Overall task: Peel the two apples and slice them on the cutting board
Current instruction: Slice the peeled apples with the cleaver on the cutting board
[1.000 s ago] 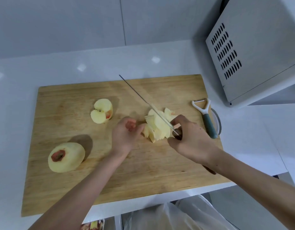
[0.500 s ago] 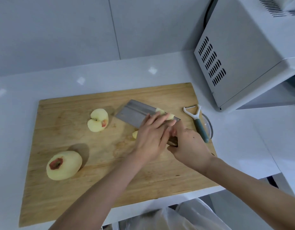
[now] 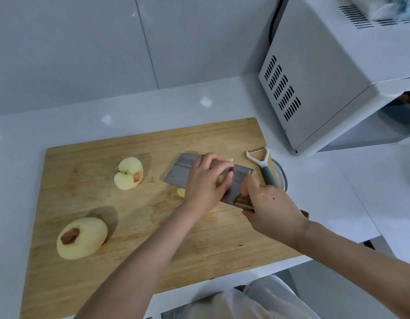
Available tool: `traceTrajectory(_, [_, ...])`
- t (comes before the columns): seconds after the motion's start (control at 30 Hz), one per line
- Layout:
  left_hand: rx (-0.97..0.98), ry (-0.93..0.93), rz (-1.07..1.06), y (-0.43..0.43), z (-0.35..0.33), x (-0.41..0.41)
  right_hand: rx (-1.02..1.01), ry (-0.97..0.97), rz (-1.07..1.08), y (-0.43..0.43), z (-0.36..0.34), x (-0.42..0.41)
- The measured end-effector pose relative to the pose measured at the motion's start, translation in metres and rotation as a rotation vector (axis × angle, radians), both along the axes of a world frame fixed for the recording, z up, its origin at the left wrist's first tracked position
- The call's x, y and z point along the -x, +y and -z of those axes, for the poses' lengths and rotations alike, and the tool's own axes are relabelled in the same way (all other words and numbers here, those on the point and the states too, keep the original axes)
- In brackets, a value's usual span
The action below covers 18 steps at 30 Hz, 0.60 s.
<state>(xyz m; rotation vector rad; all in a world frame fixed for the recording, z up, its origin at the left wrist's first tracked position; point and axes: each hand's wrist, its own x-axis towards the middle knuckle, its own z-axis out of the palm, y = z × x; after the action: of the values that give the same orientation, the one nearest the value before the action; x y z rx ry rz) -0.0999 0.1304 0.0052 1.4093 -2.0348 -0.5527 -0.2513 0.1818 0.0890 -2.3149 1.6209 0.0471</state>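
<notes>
- White kitchen counter (image 3: 326, 203) ran below a pale grey wall, with a white microwave (image 3: 326, 77) standing at the far right.
- A wooden cutting board (image 3: 107, 261) lay on the counter, directly in front of the person.
- The right hand (image 3: 270, 208) was wrapped around the handle of a cleaver (image 3: 181, 169) near the board's right edge.
- The cleaver's broad blade was tipped nearly flat, its long axis slanting from the right hand away and to the left.
- The left hand (image 3: 206, 183) lay across the flat of the blade, fingers stretched out and only slightly bent, pressing rather than grasping.
- Apple slices (image 3: 181, 192) peeked out at the blade's near edge and beyond the fingertips. The hand hid most of them, so whether they sat on the blade or under it could not be told.
- A half apple (image 3: 128, 173), cut face and core showing, sat left of the blade, apart from it.
- A peeled whole apple (image 3: 81, 238) rested farther left and closer to the person, well apart from both hands.
- Both uncut pieces lay on the left hand's side, so that hand seemed the one to fetch the half next, once the slices were cleared.
- A peeler (image 3: 262, 166) with a teal handle lay at the board's right edge, just beyond the right hand.
</notes>
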Motion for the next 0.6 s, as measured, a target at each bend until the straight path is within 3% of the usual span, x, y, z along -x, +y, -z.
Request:
traceTrajectory(0.27, [-0.075, -0.007, -0.194, -0.021, 0.029, -0.027, -0.021, 0.032, 0.088, -0.005, -0.020, 0.040])
traceTrajectory(0.43, [-0.186, -0.119, -0.254, -0.024, 0.046, -0.043, 0.056, 0.089, 0.109, -0.016, -0.031, 0.065])
traceTrajectory(0.53, [-0.186, -0.120, -0.222, -0.024, 0.046, -0.043, 0.032, -0.043, 0.239, -0.021, -0.041, 0.068])
traceTrajectory(0.6, [-0.137, 0.021, -0.282, -0.019, 0.041, -0.043, -0.037, -0.202, 0.339, -0.025, -0.043, 0.063])
